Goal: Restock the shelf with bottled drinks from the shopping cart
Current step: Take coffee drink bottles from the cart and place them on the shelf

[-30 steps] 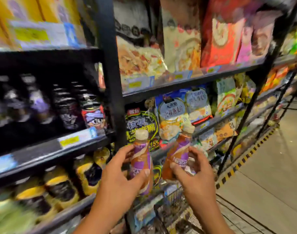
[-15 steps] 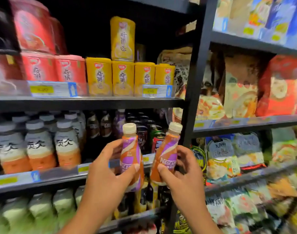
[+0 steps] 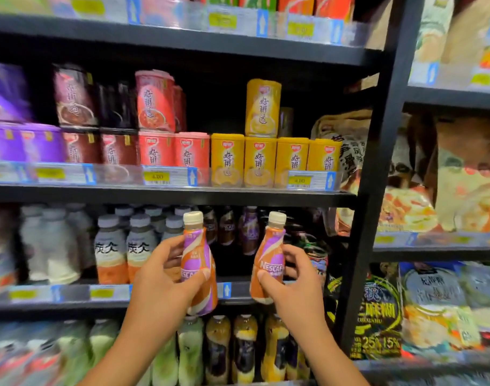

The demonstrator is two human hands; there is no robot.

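Evidently raised for stocking — one bottle [image 3: 198, 263] in the left hand [image 3: 163, 288], a second bottle [image 3: 269, 260] in the right hand [image 3: 292, 285], both held just in front of the middle shelf [image 3: 166, 299] and level with the drinks already standing on it. Kept upright, caps on top, labels turned toward the camera — probably so as to go in facing out like the dark coffee bottles [image 3: 249, 229] at the back of that shelf. Held a little apart from each other, not touching, likely so each can be set down on its own. Aimed, by the look of it, at the dark gap behind them on the shelf, right of the grey-capped bottles [image 3: 127, 246]; not yet resting on the shelf.

Left fingers curled round the bottle's middle, thumb pressed across the label low on the front, wrist reaching up from below the shelf. Right thumb on the lower front of its bottle, other fingers wrapped round the far side, forearm angled in from the lower right. Both grips closed firmly on the bottles. Shopping cart out of view. Above the shelf, stacked yellow cans [image 3: 260, 160] and red cans [image 3: 174, 149] — not part of the job.
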